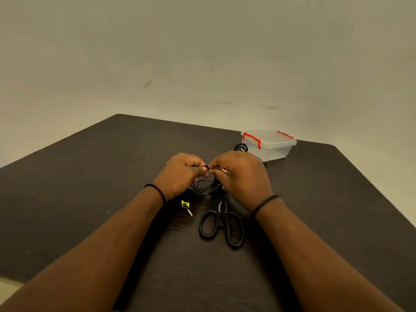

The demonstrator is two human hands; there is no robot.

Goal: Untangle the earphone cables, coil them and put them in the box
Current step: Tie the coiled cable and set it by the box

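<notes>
Dark table (pixel 90 199), plain wall behind. Your left hand (pixel 180 174) and right hand (pixel 238 176) both pinch the black earphone cable (pixel 203 188) between them, loops hanging to the tabletop beside the scissors (pixel 221 224). It looks light, limp and snag-prone: grip near the knot, not the plug (pixel 187 207). Another coil (pixel 241 147) sits against the box (pixel 269 145). Lid looks shut; nothing visible inside.

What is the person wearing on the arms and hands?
Both forearms are bare, with no sleeves in view. The left wrist has a black beaded bracelet; the right wrist has a thin plain black band. The left hand and right hand wear no gloves.
</notes>
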